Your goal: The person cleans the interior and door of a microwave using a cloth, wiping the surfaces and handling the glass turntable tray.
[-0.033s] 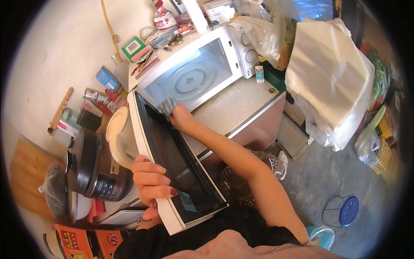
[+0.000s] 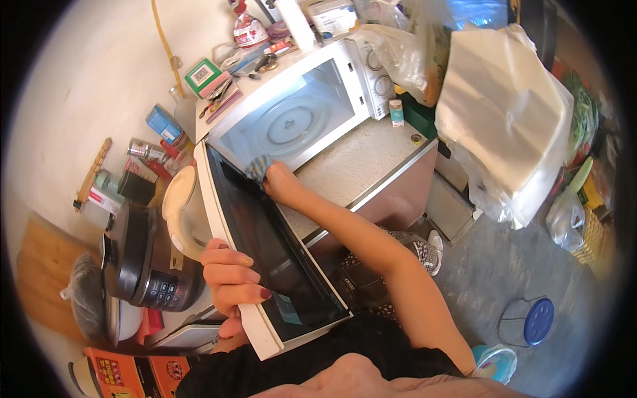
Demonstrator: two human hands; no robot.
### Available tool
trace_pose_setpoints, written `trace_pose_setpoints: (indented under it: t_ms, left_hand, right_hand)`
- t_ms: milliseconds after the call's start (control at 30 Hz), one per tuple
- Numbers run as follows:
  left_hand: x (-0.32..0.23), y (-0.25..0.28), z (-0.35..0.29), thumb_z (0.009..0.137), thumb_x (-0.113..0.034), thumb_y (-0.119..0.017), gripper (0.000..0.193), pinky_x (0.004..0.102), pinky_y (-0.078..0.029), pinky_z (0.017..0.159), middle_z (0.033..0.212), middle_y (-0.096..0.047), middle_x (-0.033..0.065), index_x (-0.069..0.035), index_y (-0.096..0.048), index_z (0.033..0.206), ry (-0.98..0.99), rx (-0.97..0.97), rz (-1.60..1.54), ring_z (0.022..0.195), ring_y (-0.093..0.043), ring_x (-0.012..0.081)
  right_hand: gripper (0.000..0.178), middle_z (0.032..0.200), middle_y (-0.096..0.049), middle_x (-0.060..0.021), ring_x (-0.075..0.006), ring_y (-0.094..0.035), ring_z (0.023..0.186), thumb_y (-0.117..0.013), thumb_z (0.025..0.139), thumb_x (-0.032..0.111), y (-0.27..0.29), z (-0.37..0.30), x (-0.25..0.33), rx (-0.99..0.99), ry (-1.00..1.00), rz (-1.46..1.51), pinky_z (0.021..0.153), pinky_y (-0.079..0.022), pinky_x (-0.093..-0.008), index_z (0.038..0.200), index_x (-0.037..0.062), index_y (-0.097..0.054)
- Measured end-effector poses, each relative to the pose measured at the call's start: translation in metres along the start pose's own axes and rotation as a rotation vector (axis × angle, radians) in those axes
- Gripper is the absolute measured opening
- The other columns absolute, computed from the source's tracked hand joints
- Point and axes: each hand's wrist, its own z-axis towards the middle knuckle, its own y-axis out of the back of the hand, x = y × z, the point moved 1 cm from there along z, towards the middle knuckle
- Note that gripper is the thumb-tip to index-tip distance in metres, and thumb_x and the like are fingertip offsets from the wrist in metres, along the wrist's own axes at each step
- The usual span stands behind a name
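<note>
A white microwave stands on a speckled counter, its glass turntable showing inside. Its door is swung wide toward me, with the dark inner pane facing up and right. My left hand is closed around the door's free edge, fingers over the white frame. Near the hinge side, my right hand presses a bunched blue-and-tan striped cloth against the inner face of the door. Most of the right fingers are hidden behind the cloth and wrist.
Left of the door stand a cream-handled pot and a black electric cooker. Keys, a green box and bottles crowd the microwave's top. A small carton stands on the counter. A large plastic-wrapped bundle is at right.
My right hand and the cloth have slid very slightly toward me along the door. The left hand keeps the same grip, and the whole view has shifted a little.
</note>
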Motion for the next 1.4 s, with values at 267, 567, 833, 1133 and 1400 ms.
trace_pose_setpoints:
  t_ms: [267,567,833,1133,1400]
  left_hand:
    - [0.006,0.006,0.001,0.096,-0.067,-0.012,0.070,0.0386,-0.030,0.081,0.079,-0.049,-0.0013,-0.022,-0.063,0.080,-0.081,0.000,-0.076,0.081,-0.046,0.0186]
    - [0.013,0.012,-0.002,0.096,-0.066,-0.010,0.072,0.0403,-0.029,0.094,0.084,-0.049,-0.0007,-0.023,-0.066,0.084,-0.142,0.031,-0.129,0.084,-0.044,0.0184]
    - [0.003,0.025,-0.009,0.094,-0.070,-0.011,0.071,0.0390,-0.028,0.101,0.084,-0.049,-0.0038,-0.027,-0.067,0.086,-0.067,0.063,-0.124,0.088,-0.044,0.0163]
    - [0.009,0.026,-0.006,0.094,-0.070,-0.012,0.071,0.0404,-0.028,0.103,0.086,-0.051,-0.0028,-0.027,-0.067,0.087,-0.117,0.108,-0.161,0.089,-0.046,0.0169]
    - [0.010,0.040,-0.008,0.093,-0.070,-0.012,0.070,0.0423,-0.027,0.105,0.087,-0.051,-0.0016,-0.026,-0.066,0.089,-0.106,0.193,-0.132,0.090,-0.045,0.0181]
  right_hand:
    - [0.020,0.092,-0.062,-0.0292,-0.0458,-0.060,0.090,-0.066,0.079,0.006,-0.006,0.031,0.000,-0.132,-0.049,0.062,0.076,-0.049,-0.0480,0.097,-0.0036,-0.063]
    - [0.028,0.107,-0.062,-0.0174,-0.0316,-0.059,0.102,-0.054,0.093,0.013,0.006,0.032,0.078,-0.263,0.065,0.673,0.093,-0.045,-0.0404,0.117,-0.0003,-0.057]
    - [0.034,0.132,-0.053,-0.0203,-0.0360,-0.047,0.124,-0.061,0.087,0.008,0.008,-0.020,0.110,-0.245,0.251,0.659,0.107,-0.034,-0.0415,0.120,0.0025,-0.059]
    - [0.019,0.094,-0.062,-0.0249,-0.0473,-0.057,0.087,-0.057,0.087,0.004,-0.025,0.041,0.052,-0.528,0.143,0.172,0.077,-0.048,-0.0481,0.105,-0.0020,-0.061]
    - [0.026,0.106,-0.062,-0.0251,-0.0439,-0.058,0.101,-0.051,0.094,0.020,0.018,-0.073,0.093,0.081,-0.040,0.422,0.090,-0.045,-0.0486,0.109,0.0010,-0.060]
